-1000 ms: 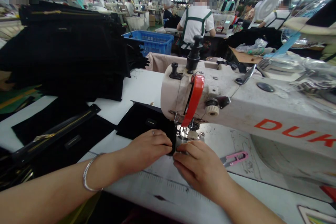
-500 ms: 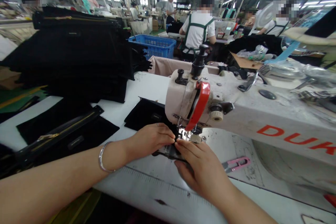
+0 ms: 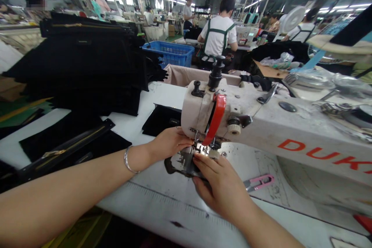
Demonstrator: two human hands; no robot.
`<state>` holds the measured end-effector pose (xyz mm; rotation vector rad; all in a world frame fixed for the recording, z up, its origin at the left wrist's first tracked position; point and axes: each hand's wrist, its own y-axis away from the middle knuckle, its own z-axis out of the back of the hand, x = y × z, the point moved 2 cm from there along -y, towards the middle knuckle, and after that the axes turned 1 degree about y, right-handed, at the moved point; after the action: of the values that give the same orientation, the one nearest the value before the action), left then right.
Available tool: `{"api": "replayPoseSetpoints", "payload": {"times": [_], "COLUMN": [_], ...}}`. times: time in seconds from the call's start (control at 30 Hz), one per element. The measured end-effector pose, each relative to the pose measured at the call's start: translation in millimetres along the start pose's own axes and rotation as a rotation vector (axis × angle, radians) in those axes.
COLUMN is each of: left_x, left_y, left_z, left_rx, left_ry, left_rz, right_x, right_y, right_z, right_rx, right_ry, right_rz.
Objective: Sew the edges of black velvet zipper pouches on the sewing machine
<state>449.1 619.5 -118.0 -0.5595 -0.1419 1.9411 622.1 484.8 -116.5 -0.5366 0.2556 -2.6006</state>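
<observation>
A black fabric panel (image 3: 158, 119) with a small label lies on the sewing machine's bed, its right part hidden behind the machine head. My left hand (image 3: 170, 142), with a silver bangle at the wrist, has its fingers pressed together on the panel's near edge, fingertips beside the presser foot (image 3: 200, 148). Flat on the metal plate (image 3: 181, 162) in front of the foot lies my right hand (image 3: 222, 186). Its fingers are stretched out and its thumb is apart. The fabric right at the needle is hard to make out.
Pink thread snips (image 3: 261, 182) lie right of my right hand. The white machine arm (image 3: 261, 124) spans the right side. At left are loose black zippered pieces (image 3: 72, 143) and a tall stack of black panels (image 3: 87, 62). Behind are a blue basket (image 3: 174, 52) and a seated co-worker (image 3: 217, 33).
The black panel has moved away from me past the foot, baring more of the metal plate. My left hand has moved slightly forward; my right hand stays nearly in place.
</observation>
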Motion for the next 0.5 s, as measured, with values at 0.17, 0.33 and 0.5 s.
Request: {"api": "replayPoseSetpoints", "payload": {"times": [0.17,0.33,0.5], "left_x": [10,15,14], "left_y": [1,2,2], "left_z": [7.2,20.8,16.8], "left_rx": [0.052,0.144,0.088], "left_ry": [0.025,0.105,0.114], "left_rz": [-0.054,-0.232,-0.217], "right_x": [1,-2,-28], "right_y": [1,1,-2], "right_z": [-2,2,17], "right_rx": [-0.01,-0.151,-0.434], "right_ry": [-0.011,-0.056,-0.085], "right_rz": [0.004,0.053,-0.304]}}
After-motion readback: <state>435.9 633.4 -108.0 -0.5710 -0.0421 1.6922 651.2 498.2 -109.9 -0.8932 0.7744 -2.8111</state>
